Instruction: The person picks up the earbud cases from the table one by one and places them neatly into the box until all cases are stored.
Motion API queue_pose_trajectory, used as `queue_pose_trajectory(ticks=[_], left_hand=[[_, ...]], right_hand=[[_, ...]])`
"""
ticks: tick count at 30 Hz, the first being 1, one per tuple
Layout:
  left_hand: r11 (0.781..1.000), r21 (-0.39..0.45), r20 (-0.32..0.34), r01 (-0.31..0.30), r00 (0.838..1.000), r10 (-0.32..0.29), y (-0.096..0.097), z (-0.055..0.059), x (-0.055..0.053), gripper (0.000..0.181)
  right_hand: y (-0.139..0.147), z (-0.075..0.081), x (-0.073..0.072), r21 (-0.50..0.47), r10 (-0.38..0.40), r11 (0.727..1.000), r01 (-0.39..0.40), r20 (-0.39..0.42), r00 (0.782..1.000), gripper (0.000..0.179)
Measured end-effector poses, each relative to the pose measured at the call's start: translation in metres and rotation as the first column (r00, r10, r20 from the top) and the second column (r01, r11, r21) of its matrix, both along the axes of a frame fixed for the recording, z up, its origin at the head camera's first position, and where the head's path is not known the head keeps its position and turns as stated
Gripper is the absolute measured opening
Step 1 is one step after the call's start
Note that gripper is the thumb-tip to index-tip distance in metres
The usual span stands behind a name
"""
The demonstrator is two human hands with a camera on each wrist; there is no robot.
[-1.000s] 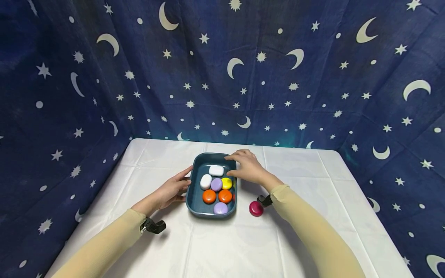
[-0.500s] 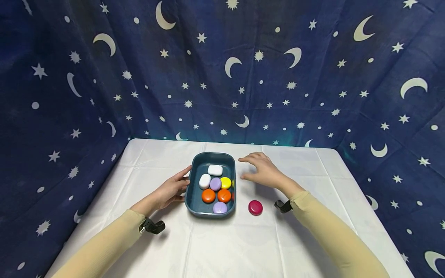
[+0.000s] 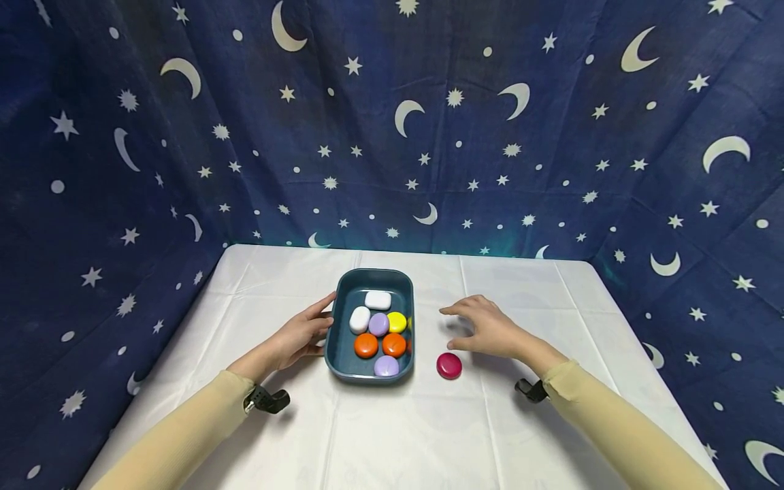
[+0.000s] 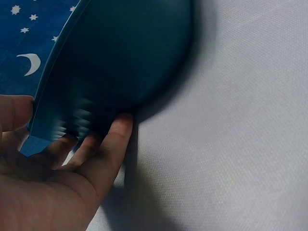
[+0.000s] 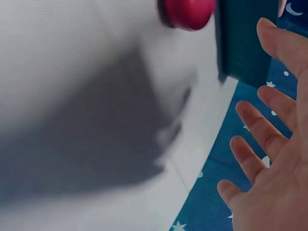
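Note:
A dark teal rectangular dish (image 3: 369, 376) stands on the white cloth. In it lie two white pieces (image 3: 378, 300), two lavender round ones (image 3: 386, 366), a yellow one (image 3: 397, 322) and two orange ones (image 3: 366, 346), all smooth and glossy. My left hand (image 3: 297, 338) rests its fingertips against the dish's left wall; the left wrist view shows fingers (image 4: 108, 154) spread along that outer side. Right of the dish, a crimson round piece (image 3: 449, 366) lies alone on the cloth. Just beyond it hovers my right hand (image 3: 490, 331), fingers spread and nothing held, its thumb nearest the crimson piece.
White cloth (image 3: 380, 435) covers the table. A dark blue curtain (image 3: 367, 122) with moons and stars hangs behind and along both sides. Black wrist cameras (image 3: 269, 400) sit at both sleeve cuffs.
My right hand has moved from the dish's right rim outward to the right and nearer to me, beside the crimson piece. My left hand stays at the dish.

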State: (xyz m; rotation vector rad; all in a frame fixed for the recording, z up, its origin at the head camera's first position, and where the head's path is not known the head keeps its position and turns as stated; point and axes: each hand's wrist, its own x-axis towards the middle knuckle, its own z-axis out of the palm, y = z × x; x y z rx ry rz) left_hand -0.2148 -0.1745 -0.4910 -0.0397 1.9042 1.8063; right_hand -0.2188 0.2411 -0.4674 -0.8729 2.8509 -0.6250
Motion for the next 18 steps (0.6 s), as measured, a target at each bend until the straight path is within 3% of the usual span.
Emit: queue_pose_trajectory(ticks=[10, 18], left_hand=[[0.999, 0.044, -0.019, 0.030, 0.999, -0.029, -0.001, 0.000, 0.002, 0.062], [0.999, 0.031, -0.025, 0.040, 0.999, -0.040, -0.002, 0.001, 0.002, 0.062]], right_hand=[[0.003, -0.023, 0.024, -0.027, 0.063, 0.998, -0.060, 0.100, 0.993, 0.072], [0.007, -0.037, 0.032, -0.039, 0.096, 0.995, -0.093, 0.089, 0.991, 0.071]])
